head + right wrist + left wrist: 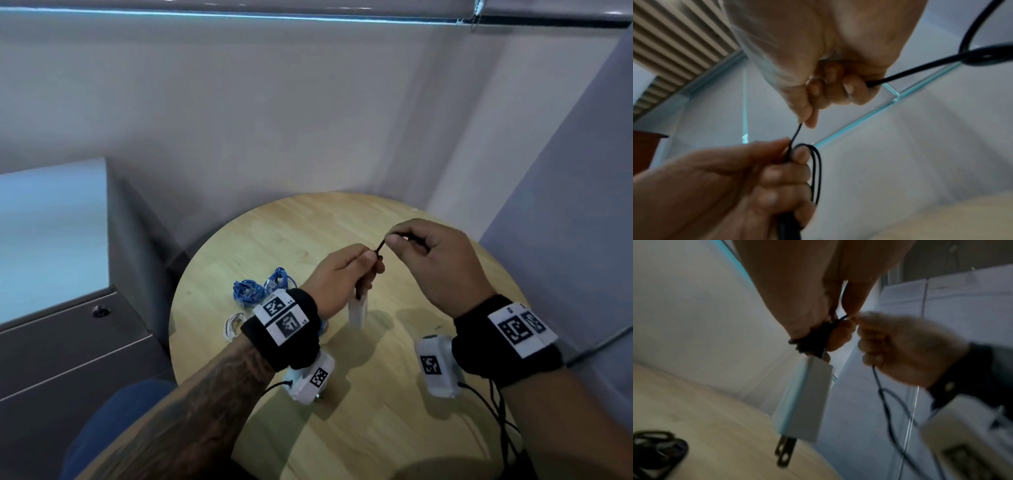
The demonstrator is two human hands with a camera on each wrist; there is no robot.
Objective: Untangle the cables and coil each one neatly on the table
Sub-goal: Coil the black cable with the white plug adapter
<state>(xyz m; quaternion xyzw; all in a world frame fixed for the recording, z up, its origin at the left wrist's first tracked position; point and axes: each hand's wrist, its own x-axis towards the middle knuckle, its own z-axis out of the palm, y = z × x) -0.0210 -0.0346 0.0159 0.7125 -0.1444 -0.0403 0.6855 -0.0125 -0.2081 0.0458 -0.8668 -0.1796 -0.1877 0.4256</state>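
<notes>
Colour rundown: the thin black cable is running between both hands, and it's going into a plain white rectangular plug adapter with dark metal prongs. The round light wooden surface is showing pale yellowish plank grain. A bright blue bundled cable is sitting next to a small white coiled cable. Both black fabric wristbands are wearing white tags with black square-code patterns. The tattooed forearm is showing dark ink. Walls are looking grey-white.
</notes>
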